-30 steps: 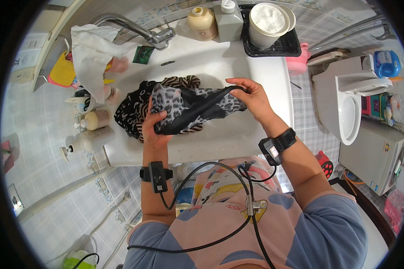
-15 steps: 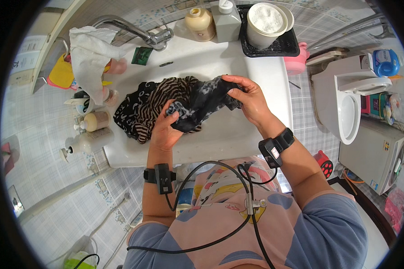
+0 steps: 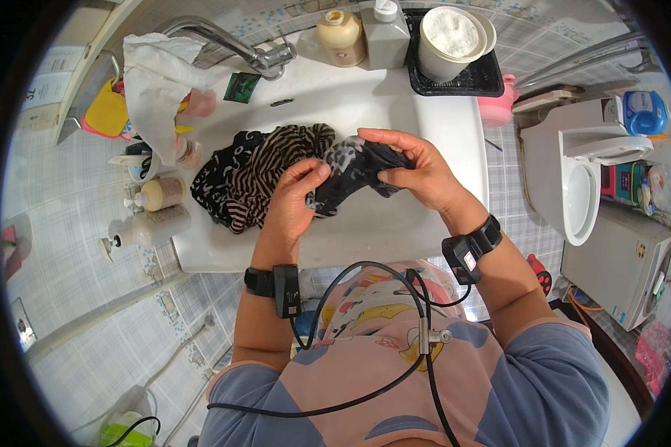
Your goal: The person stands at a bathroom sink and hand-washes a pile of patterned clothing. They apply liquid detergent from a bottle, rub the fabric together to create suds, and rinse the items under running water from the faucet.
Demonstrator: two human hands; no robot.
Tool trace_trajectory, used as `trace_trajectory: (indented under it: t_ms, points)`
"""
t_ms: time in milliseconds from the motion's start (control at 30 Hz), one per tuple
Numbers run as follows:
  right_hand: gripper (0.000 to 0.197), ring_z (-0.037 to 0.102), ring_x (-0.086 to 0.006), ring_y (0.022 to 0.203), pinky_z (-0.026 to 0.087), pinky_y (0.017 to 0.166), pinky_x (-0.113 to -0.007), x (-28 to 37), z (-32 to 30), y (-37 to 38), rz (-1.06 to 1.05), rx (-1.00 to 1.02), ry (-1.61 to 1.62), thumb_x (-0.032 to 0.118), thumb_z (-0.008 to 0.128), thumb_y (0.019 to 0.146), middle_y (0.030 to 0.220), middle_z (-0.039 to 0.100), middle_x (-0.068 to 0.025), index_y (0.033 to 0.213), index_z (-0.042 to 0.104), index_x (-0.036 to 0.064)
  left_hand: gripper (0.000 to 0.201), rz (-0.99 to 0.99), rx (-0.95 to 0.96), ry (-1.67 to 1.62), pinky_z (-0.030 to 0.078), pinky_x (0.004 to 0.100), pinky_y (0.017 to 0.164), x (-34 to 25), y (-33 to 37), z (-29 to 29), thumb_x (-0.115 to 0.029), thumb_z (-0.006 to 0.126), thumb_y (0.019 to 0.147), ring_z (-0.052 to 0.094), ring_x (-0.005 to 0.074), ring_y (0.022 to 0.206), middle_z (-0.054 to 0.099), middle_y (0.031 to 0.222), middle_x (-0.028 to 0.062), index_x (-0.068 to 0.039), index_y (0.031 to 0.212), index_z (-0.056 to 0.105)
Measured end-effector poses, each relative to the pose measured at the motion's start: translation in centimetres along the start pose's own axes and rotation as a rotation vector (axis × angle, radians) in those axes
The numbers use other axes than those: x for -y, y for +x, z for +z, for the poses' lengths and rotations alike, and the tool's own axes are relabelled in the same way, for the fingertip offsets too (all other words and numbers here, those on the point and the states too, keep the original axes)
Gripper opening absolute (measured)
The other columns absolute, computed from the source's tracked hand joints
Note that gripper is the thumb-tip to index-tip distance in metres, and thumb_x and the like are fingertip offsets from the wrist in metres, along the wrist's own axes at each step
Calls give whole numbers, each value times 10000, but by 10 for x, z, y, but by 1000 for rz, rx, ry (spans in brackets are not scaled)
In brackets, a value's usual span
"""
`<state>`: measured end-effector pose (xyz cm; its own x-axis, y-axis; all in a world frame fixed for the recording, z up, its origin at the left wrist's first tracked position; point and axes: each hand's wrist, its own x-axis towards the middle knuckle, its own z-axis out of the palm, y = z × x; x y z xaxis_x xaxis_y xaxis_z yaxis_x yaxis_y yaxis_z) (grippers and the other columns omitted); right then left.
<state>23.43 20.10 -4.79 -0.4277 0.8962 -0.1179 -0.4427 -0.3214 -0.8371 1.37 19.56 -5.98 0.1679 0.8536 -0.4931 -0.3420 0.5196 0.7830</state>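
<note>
A wet black cloth with whitish suds on it is stretched between my two hands above the white sink. My left hand pinches its left end, thumb on top. At the other end my right hand grips it between thumb and fingers. What kind of garment it is, I cannot make out. Just left of it, in the basin, a brown-and-black striped cloth lies heaped against a black cloth with white patterns.
A chrome faucet rises at the back left, near a green packet. Along the back stand a cream bottle, a grey bottle and a white tub of foam on a black tray. Pump bottles line the left side.
My hands have drawn the black cloth slightly right, and the left hand has come up and closer to the right one. The suds on the cloth face up more.
</note>
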Motion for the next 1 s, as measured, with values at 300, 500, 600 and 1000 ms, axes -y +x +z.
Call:
trace_trajectory:
  t_ms: [300,500,600,1000]
  points:
    - [453,545,-108,1031,444,880,-234,-7,-3,3,-78,-127,-192,-104,534,783,1197,567,-46,1212,545,44,187,-134,2,-210,518,290,726,-11,1,0,-198,578,881,604,142,823,612,898,40,-33,969,585]
    - [442,550,-111,1022,448,883,-236,-8,1,4,-131,-161,-250,-108,558,772,1180,578,-54,1189,564,39,281,-187,48,-184,511,308,802,0,-1,-6,-148,572,873,601,171,915,591,1050,93,-10,1115,529]
    - [432,548,-110,1027,450,883,-235,-11,-3,3,-98,-193,-222,-110,560,771,1179,580,-56,1176,573,37,421,-200,215,-229,502,313,825,-12,-10,10,-81,586,831,591,192,969,565,1127,119,21,1220,461]
    - [415,555,-109,1013,449,872,-226,-12,5,4,-142,-199,-248,-129,533,770,1139,600,-52,1150,589,27,606,-170,323,-427,433,364,940,-9,-20,17,-26,586,770,522,242,1101,499,1234,142,-2,1326,345]
